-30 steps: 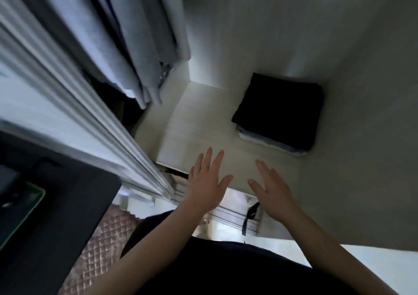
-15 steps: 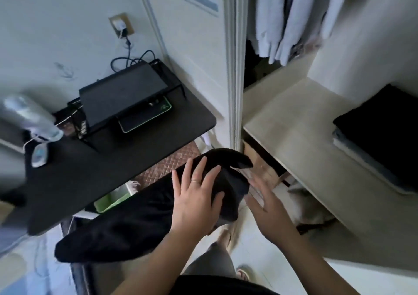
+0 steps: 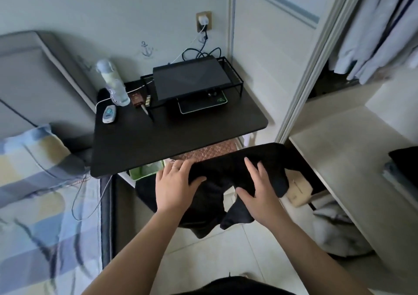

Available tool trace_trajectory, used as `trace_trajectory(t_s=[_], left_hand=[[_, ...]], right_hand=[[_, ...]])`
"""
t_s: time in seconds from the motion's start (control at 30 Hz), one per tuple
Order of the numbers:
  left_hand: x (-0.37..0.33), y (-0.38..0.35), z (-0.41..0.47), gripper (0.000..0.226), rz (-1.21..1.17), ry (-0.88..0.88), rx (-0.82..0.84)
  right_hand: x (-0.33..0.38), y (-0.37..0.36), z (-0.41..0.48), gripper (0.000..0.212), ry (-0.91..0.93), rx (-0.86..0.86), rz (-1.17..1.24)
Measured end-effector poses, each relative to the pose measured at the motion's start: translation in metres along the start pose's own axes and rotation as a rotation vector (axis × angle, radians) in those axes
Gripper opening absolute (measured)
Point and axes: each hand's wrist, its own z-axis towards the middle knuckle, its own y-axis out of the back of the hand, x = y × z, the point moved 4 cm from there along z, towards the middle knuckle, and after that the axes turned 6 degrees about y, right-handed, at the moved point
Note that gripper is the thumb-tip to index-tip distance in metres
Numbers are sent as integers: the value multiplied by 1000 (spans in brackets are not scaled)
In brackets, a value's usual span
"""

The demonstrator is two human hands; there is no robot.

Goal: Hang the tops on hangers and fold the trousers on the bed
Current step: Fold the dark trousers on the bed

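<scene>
Holding a black garment (image 3: pixel 228 166) bunched up in mid-air, just in front of the black desk's (image 3: pixel 162 141) near right corner (can't tell if it's a top or trousers). Gripping its left end with the left hand (image 3: pixel 174 184): thumb laid on top of the cloth, fingers curled at the edge. Laying the right hand (image 3: pixel 260 188) flat on the right half, fingers spread and fairly straight, thumb on the cloth too, nothing visibly pinched. Loose ends dangling below both palms, lower than the desk. Left of the desk, a checked bed (image 3: pixel 34 204). Right of the desk, an open wardrobe shelf (image 3: pixel 339 159) with a folded dark stack (image 3: pixel 404 161), and pale tops (image 3: pixel 373 34) hanging above.
</scene>
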Motion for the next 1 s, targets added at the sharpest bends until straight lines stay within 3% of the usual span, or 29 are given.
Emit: trace_trajectory(t_s=[0.2, 0.33, 0.4, 0.53, 0.7, 0.83, 0.93, 1.0], left_hand=[[32, 10, 0, 39, -88, -165, -34], [42, 24, 6, 24, -146, -259, -110], [49, 30, 13, 27, -150, -265, -49], [72, 50, 7, 28, -398, -137, 78], [130, 92, -15, 25, -784, 73, 90], [213, 134, -26, 26, -996, 222, -4], [285, 155, -43, 29, -1148, 435, -119], [332, 166, -59, 31, -1224, 570, -184]], right_hand=[[15, -60, -1, 112, -159, -87, 262], [24, -94, -4, 111, -242, -82, 260], [31, -102, -8, 107, -247, -78, 212], [58, -116, -23, 101, -223, -31, 103], [112, -171, -44, 108, -85, 26, 16], [169, -253, -62, 116, 48, 171, -42], [199, -331, -75, 115, 96, 304, -57], [215, -375, -82, 94, 91, 332, -33]])
